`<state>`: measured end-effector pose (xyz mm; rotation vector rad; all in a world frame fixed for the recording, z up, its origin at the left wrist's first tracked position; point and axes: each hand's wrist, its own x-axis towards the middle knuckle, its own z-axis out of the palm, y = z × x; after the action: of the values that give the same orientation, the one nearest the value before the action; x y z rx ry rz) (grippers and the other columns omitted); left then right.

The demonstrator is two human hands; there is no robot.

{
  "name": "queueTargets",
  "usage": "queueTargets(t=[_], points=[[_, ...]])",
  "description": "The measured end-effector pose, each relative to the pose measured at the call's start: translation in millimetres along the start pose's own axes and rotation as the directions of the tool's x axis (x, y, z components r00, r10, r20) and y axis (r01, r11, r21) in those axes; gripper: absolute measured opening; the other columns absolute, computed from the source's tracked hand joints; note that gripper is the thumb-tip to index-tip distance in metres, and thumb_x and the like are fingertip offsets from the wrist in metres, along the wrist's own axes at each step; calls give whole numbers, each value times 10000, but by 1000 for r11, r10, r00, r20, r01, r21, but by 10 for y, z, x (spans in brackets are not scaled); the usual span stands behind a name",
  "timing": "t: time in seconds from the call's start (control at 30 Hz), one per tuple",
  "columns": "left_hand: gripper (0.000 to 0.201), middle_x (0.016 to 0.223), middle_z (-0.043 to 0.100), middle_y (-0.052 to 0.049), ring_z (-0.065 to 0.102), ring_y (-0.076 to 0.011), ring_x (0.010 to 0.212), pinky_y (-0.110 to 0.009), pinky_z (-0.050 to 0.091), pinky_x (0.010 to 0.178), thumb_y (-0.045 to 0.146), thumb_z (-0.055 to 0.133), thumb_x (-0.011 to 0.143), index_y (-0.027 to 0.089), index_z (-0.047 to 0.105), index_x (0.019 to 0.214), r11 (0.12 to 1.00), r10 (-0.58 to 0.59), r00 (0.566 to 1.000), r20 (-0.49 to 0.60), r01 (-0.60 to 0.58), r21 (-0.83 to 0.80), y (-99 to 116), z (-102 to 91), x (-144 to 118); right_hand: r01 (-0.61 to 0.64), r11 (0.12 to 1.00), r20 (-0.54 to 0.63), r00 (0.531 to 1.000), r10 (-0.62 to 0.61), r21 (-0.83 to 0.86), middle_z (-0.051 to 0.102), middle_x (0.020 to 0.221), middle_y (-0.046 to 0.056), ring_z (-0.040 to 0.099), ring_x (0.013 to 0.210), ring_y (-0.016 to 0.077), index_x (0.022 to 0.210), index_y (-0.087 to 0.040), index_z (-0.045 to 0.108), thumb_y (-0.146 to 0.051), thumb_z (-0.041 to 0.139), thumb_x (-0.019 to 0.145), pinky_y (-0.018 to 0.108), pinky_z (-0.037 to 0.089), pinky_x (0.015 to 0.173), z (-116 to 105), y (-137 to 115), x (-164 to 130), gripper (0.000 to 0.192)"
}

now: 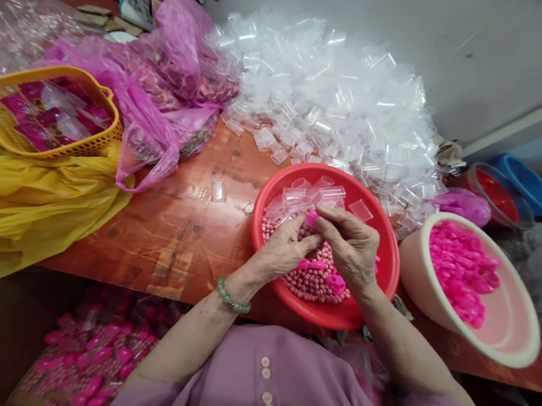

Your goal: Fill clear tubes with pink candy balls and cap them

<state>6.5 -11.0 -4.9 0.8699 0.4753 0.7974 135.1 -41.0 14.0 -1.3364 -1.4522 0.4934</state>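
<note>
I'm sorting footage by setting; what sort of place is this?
Probably a small workshop or home workspace for handwork: a large heap of clear plastic pieces, a red basin holding pink beads, and a cream tub of pink parts.

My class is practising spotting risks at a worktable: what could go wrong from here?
1. The pink piece, held in the fingertips of the left hand and right hand, could slip and drop among the beads in the red basin.
2. The clear pile, heaped right behind that basin, might slide into it.
3. The white tub seems near the table edge; a knock could spill its pink parts.
</note>
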Motion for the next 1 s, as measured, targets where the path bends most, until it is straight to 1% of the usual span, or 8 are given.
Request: queueTargets(t=[0.07,0.13,0.23,0.33,0.47,0.67,0.8,1.0], points=[[347,654,484,44,447,-83,621,-235,364,609,371,797,691,143,552,784,1000,3,1000,-14,-4,-20,1,-5,5,93,995,12,996,-93,-35,762,974,24,719,910,177,1022,-266,741,-204,673,864,353,587,858,4,36,1,182],[369,662,501,42,468,-85,627,-233,378,617,388,807,675,142,560,796,997,5,1000,-22,-7,-72,0,-18,8,220,971,93,973,-212,-95,749,1028,46,709,956,197,1105,-263,708,-227,635,893,374,579,869,-17,91,23,227],[400,672,548,28,497,-75,604,-217,385,592,442,797,685,132,569,790,987,-3,1000,-1,3,-160,-12,-52,9,436,874,300,881,-366,-214,690,1158,125,669,1055,276,1326,-208,562,-376,713,824,449,562,896,-63,167,70,550],[442,647,578,9,546,-82,581,-212,409,567,493,800,675,125,566,745,974,-42,998,55,53,-220,-35,-85,10,584,744,439,790,-428,-325,619,1231,188,615,1124,337,1461,-151,369,-480,741,757,512,543,910,-85,198,90,861],[462,614,597,-3,569,-82,566,-203,438,562,502,828,640,115,586,706,968,-62,994,91,82,-239,-45,-97,17,662,616,456,746,-485,-427,612,1207,184,612,1096,330,1490,-152,283,-397,634,815,505,543,880,-78,177,92,799],[459,582,607,-4,566,-68,518,-182,453,529,508,833,633,104,618,670,959,-92,982,168,133,-249,-18,-99,-6,740,449,432,663,-611,-501,657,1022,169,651,876,291,1415,-96,374,-456,587,826,428,551,748,-66,134,108,722],[436,574,615,-7,572,-70,508,-172,460,513,494,825,654,109,622,675,952,-124,976,176,168,-256,-22,-104,-28,736,426,420,661,-622,-526,660,947,158,647,821,277,1380,-86,403,-440,528,859,430,538,759,-65,123,84,642],[444,567,616,-6,574,-57,501,-145,453,504,489,844,630,102,627,658,946,-123,975,184,172,-276,-22,-109,-22,731,467,427,675,-602,-498,657,944,150,649,829,282,1376,-104,409,-458,571,839,448,542,772,-54,117,79,664]])
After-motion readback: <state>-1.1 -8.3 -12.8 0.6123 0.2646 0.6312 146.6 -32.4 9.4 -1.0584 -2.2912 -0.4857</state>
